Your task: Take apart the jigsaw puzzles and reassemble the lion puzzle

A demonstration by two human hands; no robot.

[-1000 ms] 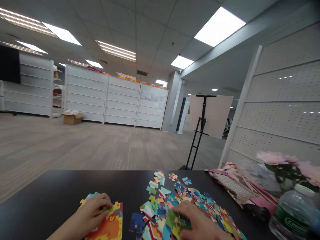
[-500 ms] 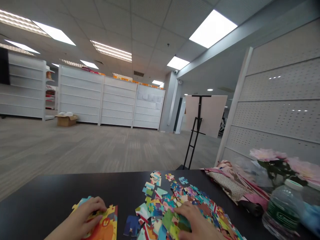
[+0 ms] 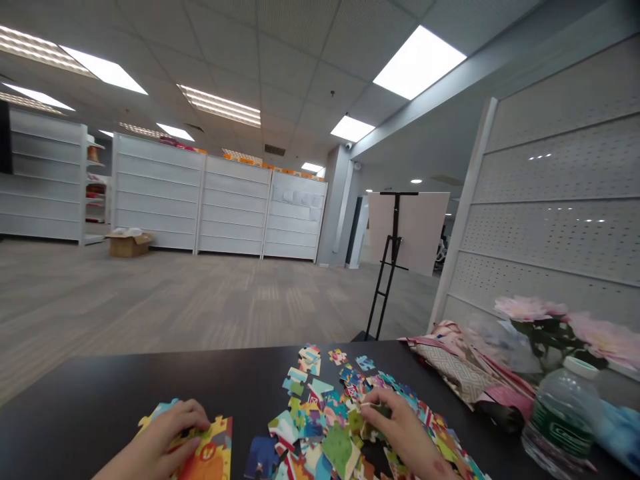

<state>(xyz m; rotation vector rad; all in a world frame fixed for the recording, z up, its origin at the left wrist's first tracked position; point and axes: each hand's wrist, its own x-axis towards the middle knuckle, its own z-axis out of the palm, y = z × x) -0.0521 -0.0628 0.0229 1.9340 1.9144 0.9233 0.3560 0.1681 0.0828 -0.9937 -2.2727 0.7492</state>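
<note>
On a black table (image 3: 100, 393) lies a spread of loose colourful puzzle pieces (image 3: 330, 407). At the near left is a joined block of pieces, orange and yellow (image 3: 210, 453). My left hand (image 3: 167, 433) rests on that block with its fingers curled over the top edge. My right hand (image 3: 395, 427) is in the loose pile, its fingertips pinched on a small piece (image 3: 367, 408).
A clear water bottle with a white cap (image 3: 563, 417) stands at the right edge. Pink flowers (image 3: 540, 313) and patterned wrapping paper (image 3: 460, 363) lie behind it, against a white pegboard panel (image 3: 550, 220). A black easel with a board (image 3: 400, 240) stands beyond the table.
My right hand has moved forward through the pile and raised its fingertips into a pinch on a piece. My left hand stays on the joined block. The view has shifted slightly right.
</note>
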